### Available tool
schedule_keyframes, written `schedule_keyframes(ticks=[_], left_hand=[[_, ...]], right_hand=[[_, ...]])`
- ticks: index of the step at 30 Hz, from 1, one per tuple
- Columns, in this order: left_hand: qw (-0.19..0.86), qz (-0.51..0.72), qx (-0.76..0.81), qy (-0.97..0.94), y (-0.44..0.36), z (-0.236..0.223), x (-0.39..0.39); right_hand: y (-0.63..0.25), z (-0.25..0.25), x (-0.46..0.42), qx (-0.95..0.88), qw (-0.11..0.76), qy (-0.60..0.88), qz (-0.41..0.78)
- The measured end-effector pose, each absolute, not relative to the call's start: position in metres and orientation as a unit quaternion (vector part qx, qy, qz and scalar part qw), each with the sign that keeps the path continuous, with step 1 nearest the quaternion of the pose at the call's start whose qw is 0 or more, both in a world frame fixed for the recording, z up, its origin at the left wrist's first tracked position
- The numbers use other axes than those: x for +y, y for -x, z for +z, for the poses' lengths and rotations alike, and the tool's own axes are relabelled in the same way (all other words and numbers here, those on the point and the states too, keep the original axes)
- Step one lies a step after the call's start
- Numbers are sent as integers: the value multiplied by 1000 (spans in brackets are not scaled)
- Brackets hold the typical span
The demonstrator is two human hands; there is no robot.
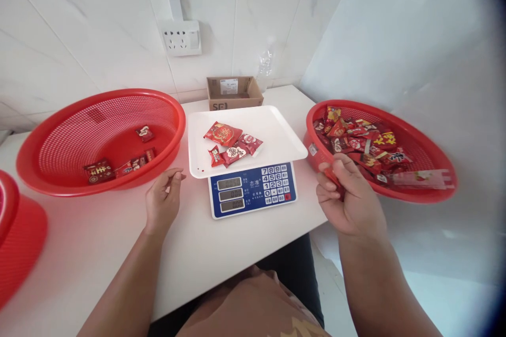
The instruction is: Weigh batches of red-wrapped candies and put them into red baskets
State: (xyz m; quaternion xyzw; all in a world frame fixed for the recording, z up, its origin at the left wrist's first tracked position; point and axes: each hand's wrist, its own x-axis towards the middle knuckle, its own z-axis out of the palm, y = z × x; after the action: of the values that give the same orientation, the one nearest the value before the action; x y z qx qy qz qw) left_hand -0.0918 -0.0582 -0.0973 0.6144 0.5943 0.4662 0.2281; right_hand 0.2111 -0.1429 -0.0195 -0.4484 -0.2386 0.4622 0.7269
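My right hand is closed around a small red snack packet, just in front of the right red basket. That basket holds a heap of wrapped snacks, mostly red. My left hand is loosely closed, with nothing visible in its fingers, between the left red basket and the scale. Several red packets lie on the left half of the white weighing tray. Below it shows the scale's blue panel with keys and lit displays. A few packets rest inside the left basket.
Behind the scale stands an open cardboard box, with a clear plastic bottle beside it. Another red basket is cut off at the left edge. A socket is on the tiled wall. The white table ends near my body.
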Motion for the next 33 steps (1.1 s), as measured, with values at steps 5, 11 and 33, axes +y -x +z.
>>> schedule_keyframes(ticks=[5, 11, 33], left_hand=[[228, 463, 598, -614, 92, -97, -59], [230, 467, 594, -613, 91, -97, -59], [211, 457, 601, -620, 90, -94, -59]], right_hand=[[-210, -17, -142, -188, 738, 438, 478], [-209, -15, -140, -153, 737, 438, 491], [-203, -15, -137, -157, 726, 484, 463]])
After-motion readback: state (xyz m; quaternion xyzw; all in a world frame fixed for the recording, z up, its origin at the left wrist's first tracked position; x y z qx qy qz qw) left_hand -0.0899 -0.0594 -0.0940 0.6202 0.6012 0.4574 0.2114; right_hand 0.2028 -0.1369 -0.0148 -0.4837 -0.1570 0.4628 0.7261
